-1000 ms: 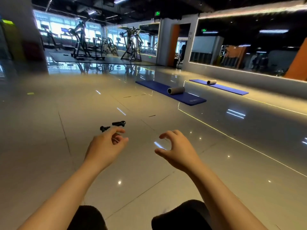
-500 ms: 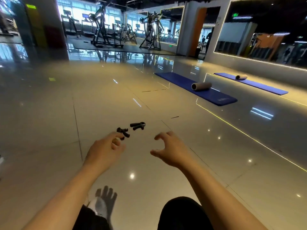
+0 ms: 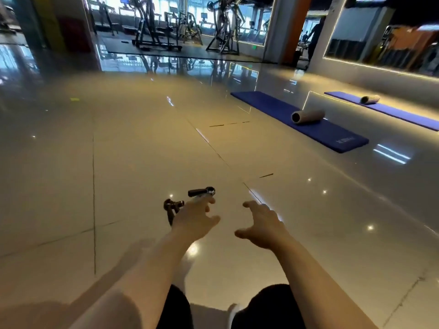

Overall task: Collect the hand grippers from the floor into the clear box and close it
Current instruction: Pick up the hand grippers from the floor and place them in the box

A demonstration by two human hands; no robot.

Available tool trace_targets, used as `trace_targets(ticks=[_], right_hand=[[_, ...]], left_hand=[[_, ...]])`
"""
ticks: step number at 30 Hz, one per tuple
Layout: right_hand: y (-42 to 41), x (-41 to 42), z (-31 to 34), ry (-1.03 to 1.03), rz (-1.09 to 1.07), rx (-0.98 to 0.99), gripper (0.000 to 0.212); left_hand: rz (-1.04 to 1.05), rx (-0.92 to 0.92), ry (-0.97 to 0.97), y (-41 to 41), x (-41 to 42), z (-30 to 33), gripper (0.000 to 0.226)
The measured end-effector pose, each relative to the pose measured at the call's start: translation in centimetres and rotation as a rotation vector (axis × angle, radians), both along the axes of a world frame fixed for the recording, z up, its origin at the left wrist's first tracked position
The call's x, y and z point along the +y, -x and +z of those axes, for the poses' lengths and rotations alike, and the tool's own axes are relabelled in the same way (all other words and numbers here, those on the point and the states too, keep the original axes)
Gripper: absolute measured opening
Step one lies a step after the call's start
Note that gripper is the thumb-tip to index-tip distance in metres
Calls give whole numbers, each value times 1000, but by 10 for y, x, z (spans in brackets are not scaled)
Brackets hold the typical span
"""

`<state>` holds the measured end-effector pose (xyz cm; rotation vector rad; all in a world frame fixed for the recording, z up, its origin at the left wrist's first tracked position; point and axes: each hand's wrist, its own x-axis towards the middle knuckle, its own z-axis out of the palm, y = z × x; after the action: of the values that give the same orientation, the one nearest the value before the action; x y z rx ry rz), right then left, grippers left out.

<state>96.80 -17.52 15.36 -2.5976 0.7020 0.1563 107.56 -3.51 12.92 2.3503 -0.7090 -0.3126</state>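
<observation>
Two black hand grippers [image 3: 174,207] [image 3: 202,192] lie on the glossy floor [image 3: 118,162], well short of the blue mat [image 3: 301,122]. Left hand [image 3: 196,220] reaches over them, fingers loosely spread; whether it touches one is unclear. Right hand [image 3: 260,225] hovers just beside, fingers relaxed, holding nothing.

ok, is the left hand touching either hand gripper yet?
Cannot tell. In the head view the left hand overlaps both hand grippers, hiding any contact or gap. Right hand is apart.
</observation>
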Motion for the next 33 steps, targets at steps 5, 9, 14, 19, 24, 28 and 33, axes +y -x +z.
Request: trace_targets(ticks=[5, 9, 14, 19, 24, 28, 33], right_hand=[[-91, -45, -5, -237, -26, -30, 77], [-159, -84, -8, -111, -11, -72, 76], [-224, -105, -95, -105, 91, 101, 77], [-264, -119, -192, -13, 261, 268, 70], [-299, -110, -290, -23, 303, 326, 64], [-330, -95, -340, 58, 391, 325, 69], [-386, -104, -353, 182, 449, 283, 73]], left_hand=[[-19, -118, -85, -100, -19, 23, 38], [-24, -136, -233, -171, -11, -9, 42], [-28, -42, -272, -228, -25, -95, 57], [-68, -23, -426, -261, -29, -187, 74], [-181, 31, -648, -285, -29, -262, 74], [-165, 165, -713, -290, -19, -321, 73], [-109, 167, -685, -260, -12, -354, 83]])
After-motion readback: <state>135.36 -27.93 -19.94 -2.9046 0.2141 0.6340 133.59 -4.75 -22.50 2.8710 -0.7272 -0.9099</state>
